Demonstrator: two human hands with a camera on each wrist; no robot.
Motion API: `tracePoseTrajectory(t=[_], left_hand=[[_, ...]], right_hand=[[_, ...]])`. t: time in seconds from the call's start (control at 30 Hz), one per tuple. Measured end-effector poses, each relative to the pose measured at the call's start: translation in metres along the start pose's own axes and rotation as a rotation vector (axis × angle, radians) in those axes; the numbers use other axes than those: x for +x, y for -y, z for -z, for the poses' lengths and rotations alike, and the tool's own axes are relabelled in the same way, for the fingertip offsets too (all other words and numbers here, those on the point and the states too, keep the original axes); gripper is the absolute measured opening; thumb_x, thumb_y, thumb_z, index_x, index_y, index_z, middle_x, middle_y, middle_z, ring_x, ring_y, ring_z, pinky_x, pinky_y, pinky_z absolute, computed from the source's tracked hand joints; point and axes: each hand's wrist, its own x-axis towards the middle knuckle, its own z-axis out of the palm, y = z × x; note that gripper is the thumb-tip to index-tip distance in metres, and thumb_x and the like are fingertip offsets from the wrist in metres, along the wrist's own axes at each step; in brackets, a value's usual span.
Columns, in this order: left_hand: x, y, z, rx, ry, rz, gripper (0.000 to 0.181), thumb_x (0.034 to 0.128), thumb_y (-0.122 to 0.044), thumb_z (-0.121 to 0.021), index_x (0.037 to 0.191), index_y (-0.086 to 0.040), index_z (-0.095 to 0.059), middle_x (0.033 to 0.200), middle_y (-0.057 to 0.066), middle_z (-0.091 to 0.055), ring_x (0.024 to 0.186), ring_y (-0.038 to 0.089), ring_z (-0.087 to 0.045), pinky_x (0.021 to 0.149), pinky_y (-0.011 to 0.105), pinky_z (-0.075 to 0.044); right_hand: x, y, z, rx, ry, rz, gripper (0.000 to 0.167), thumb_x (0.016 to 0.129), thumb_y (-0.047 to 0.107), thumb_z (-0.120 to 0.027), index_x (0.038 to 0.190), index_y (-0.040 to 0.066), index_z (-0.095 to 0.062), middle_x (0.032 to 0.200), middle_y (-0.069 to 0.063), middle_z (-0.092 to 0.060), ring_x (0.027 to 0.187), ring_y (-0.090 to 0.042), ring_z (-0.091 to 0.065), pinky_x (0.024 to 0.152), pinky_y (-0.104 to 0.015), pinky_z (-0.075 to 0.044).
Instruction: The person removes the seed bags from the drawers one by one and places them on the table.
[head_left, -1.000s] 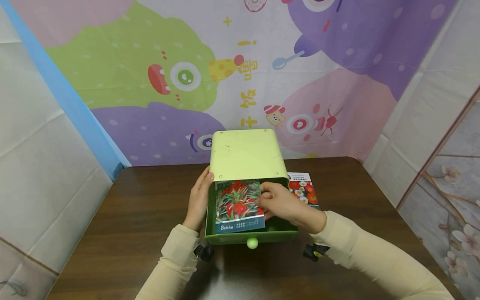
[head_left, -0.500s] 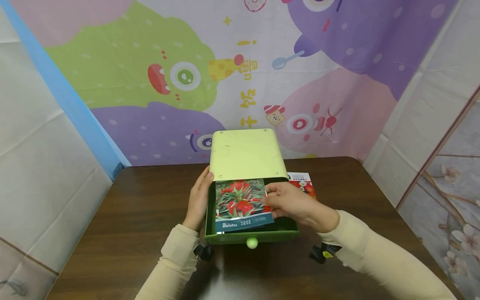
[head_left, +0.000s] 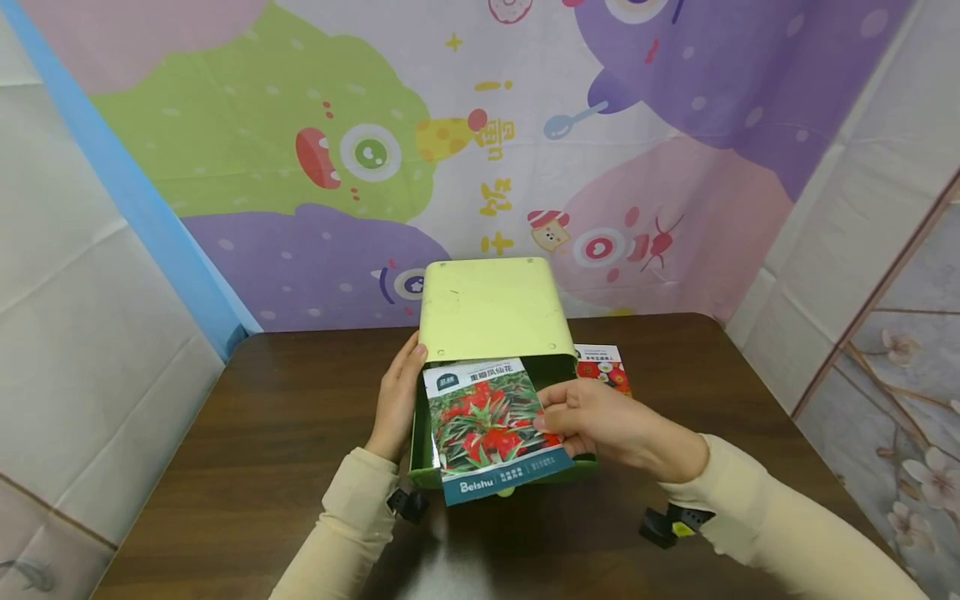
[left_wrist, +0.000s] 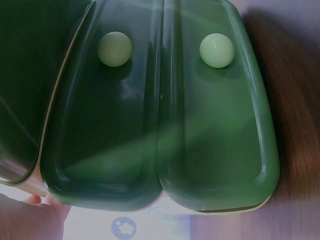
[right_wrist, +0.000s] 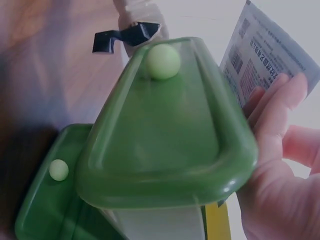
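While the right hand (head_left: 611,423) is pinching the packet (head_left: 487,417) above the drawer's (head_left: 581,473) front edge, the left hand (head_left: 397,400), its grip unclear, should be steadying the box's (head_left: 491,304) left edge.

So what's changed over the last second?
The glossy red-flower paper packet slid out toward the person and slightly right; its white top band now shows, and its lower edge overhangs the front of the open green drawer. The right hand moved with it, pinching its right edge throughout. Unchanged: left hand against the pale yellow-green box cabinet, drawer open.
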Motion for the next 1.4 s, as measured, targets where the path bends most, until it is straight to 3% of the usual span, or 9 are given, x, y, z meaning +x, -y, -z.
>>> tracePoseTrajectory(t=[0.17, 0.33, 0.57, 0.73, 0.87, 1.13, 1.23, 1.33, 1.4], left_hand=[[0.001, 0.002, 0.001, 0.05, -0.017, -0.022, 0.057, 0.1029, -0.046, -0.044, 0.153, -0.02, -0.036, 0.159, 0.004, -0.033, 0.149, 0.024, -0.025, 0.12, 0.051, -0.022], [0.001, 0.001, 0.001, 0.0, -0.022, -0.011, 0.056, 0.1025, -0.044, -0.046, 0.152, -0.019, -0.037, 0.158, 0.003, -0.034, 0.148, 0.022, -0.026, 0.12, 0.049, -0.022], [0.0, 0.001, 0.001, 0.0, -0.024, -0.003, 0.057, 0.1025, -0.046, -0.045, 0.152, -0.02, -0.037, 0.157, 0.003, -0.036, 0.145, 0.021, -0.032, 0.118, 0.045, -0.028], [0.001, 0.002, 0.001, 0.01, -0.024, 0.011, 0.056, 0.1026, -0.047, -0.044, 0.152, -0.022, -0.037, 0.154, 0.005, -0.04, 0.131, 0.023, -0.046, 0.104, 0.037, -0.042], [0.001, 0.002, 0.001, 0.011, -0.025, 0.018, 0.057, 0.1028, -0.047, -0.043, 0.153, -0.022, -0.036, 0.152, 0.006, -0.042, 0.12, 0.024, -0.053, 0.092, 0.029, -0.048], [0.001, 0.002, 0.001, 0.047, -0.015, -0.019, 0.057, 0.1037, -0.045, -0.042, 0.154, -0.018, -0.034, 0.159, 0.005, -0.033, 0.146, 0.025, -0.03, 0.118, 0.048, -0.028], [0.002, 0.002, 0.001, 0.052, -0.013, -0.023, 0.058, 0.1038, -0.044, -0.042, 0.154, -0.017, -0.033, 0.159, 0.005, -0.032, 0.148, 0.025, -0.028, 0.119, 0.048, -0.025], [0.002, 0.002, 0.001, 0.049, -0.007, -0.028, 0.057, 0.1041, -0.044, -0.042, 0.154, -0.018, -0.032, 0.16, 0.005, -0.031, 0.148, 0.025, -0.026, 0.12, 0.048, -0.024], [0.002, 0.002, 0.001, 0.049, -0.002, -0.032, 0.058, 0.1042, -0.043, -0.042, 0.155, -0.017, -0.032, 0.16, 0.005, -0.03, 0.149, 0.025, -0.025, 0.12, 0.048, -0.023]], right_hand=[[-0.01, 0.001, -0.003, -0.015, 0.01, -0.018, 0.044, 0.094, 0.01, -0.061, 0.128, -0.013, -0.044, 0.073, 0.006, -0.059, 0.055, -0.005, -0.048, 0.053, -0.016, -0.047], [-0.017, 0.004, -0.005, -0.003, 0.037, -0.002, 0.039, 0.094, 0.011, -0.065, 0.122, -0.011, -0.05, 0.087, 0.001, -0.072, 0.065, -0.007, -0.061, 0.057, -0.019, -0.052], [-0.026, 0.015, 0.0, -0.031, -0.042, 0.067, 0.029, 0.094, 0.011, -0.064, 0.114, -0.006, -0.052, 0.074, 0.005, -0.064, 0.059, -0.007, -0.056, 0.056, -0.019, -0.051], [-0.03, 0.021, 0.008, -0.013, -0.093, 0.132, 0.023, 0.096, 0.01, -0.062, 0.11, -0.004, -0.051, 0.085, 0.001, -0.072, 0.07, -0.011, -0.068, 0.063, -0.025, -0.058], [-0.033, 0.026, 0.018, -0.05, -0.177, 0.167, 0.028, 0.097, 0.013, -0.06, 0.115, -0.007, -0.051, 0.089, -0.002, -0.073, 0.073, -0.014, -0.071, 0.067, -0.029, -0.06], [-0.03, 0.024, 0.051, -0.019, -0.35, 0.212, 0.038, 0.101, 0.019, -0.056, 0.129, -0.006, -0.051, 0.089, 0.004, -0.074, 0.073, -0.009, -0.07, 0.066, -0.028, -0.06], [-0.027, 0.021, 0.067, 0.025, -0.437, 0.209, 0.026, 0.1, 0.021, -0.059, 0.119, 0.004, -0.061, 0.085, 0.008, -0.073, 0.07, -0.004, -0.067, 0.063, -0.021, -0.057], [-0.025, 0.017, 0.084, 0.032, -0.542, 0.193, 0.009, 0.098, 0.024, -0.061, 0.098, 0.021, -0.069, 0.076, 0.012, -0.07, 0.06, -0.001, -0.058, 0.051, -0.016, -0.048], [-0.023, 0.012, 0.095, 0.05, -0.589, 0.193, 0.013, 0.097, 0.025, -0.062, 0.087, 0.027, -0.07, 0.072, 0.014, -0.069, 0.056, 0.0, -0.055, 0.046, -0.016, -0.041]])
